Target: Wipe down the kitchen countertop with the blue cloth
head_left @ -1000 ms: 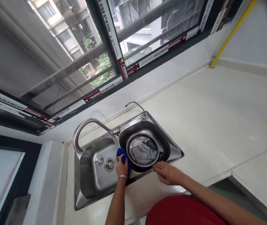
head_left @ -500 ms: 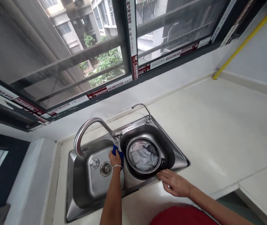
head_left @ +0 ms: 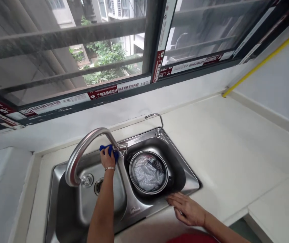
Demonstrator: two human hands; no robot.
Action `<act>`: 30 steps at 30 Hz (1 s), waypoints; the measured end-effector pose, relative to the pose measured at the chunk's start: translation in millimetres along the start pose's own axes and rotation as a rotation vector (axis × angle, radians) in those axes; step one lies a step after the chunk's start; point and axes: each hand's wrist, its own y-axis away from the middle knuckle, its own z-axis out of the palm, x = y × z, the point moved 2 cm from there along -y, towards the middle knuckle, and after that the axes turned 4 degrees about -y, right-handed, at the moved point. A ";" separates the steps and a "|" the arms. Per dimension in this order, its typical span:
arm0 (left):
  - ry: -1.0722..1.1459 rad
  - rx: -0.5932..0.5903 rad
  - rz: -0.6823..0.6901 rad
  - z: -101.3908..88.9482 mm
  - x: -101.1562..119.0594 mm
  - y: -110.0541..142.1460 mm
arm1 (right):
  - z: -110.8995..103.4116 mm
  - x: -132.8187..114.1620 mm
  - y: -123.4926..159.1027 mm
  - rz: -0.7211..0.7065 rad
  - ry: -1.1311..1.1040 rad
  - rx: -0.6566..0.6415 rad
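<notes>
At sink's rear rim (head_left: 143, 137) | left fingers (head_left: 103, 155), gripping blue cloth (head_left: 115, 155), now reach faucet (head_left: 76, 152) | right fingers (head_left: 176, 198) open (on front rim (head_left: 157, 205))

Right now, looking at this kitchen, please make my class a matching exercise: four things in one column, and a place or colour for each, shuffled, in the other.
Things
1. Cloth
2. Pot
3. Pipe
4. Right hand

Places or colours
A. At the front edge of the sink
B. Yellow
C. In the left hand
D. In the right basin

Pairs: 1-C, 2-D, 3-B, 4-A
</notes>
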 end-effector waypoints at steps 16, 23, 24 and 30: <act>-0.133 -0.156 0.180 -11.5 -12.5 46.4 | 0.1 -0.9 1.3 -0.022 0.011 0.048; -0.239 -0.274 0.263 -18.7 -12.3 79.8 | 1.2 0.4 2.0 -0.028 -0.008 0.057; -0.262 -0.289 0.268 -19.4 -10.0 80.3 | 0.9 0.2 1.8 -0.032 -0.006 0.057; -0.378 -0.347 0.314 -21.6 3.3 78.6 | -0.2 -0.9 0.1 -0.034 -0.010 0.079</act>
